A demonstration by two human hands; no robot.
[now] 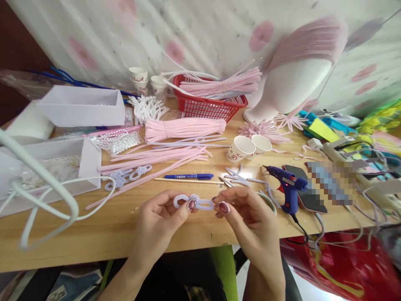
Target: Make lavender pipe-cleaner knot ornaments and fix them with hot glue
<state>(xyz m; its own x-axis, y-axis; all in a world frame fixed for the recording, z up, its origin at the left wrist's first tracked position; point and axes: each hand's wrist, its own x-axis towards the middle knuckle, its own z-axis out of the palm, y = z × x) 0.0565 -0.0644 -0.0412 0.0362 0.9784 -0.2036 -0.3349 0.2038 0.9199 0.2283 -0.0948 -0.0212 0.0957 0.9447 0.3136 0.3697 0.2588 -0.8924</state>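
Over the front of the wooden table, a pale lilac pipe-cleaner piece [203,204] bent into loops is held between my two hands. My left hand [163,215] pinches it near the knotted middle, thumb on top. At its right end, my right hand [246,217] grips the tip of the longer loop between thumb and fingers. Just beyond my hands lie a blue pen [189,176] and a thin wooden stick [188,181]. Similar looped lilac pieces [125,177] rest to the left, beside loose pink pipe cleaners [156,159].
A blue glue gun [286,186] stands at the right by a phone [308,196]. Paper cups [241,148], a pink pipe-cleaner bundle [184,128] and a red basket [206,106] are farther back. White boxes [90,163] with beads stand left; a white cable [56,179] loops in front.
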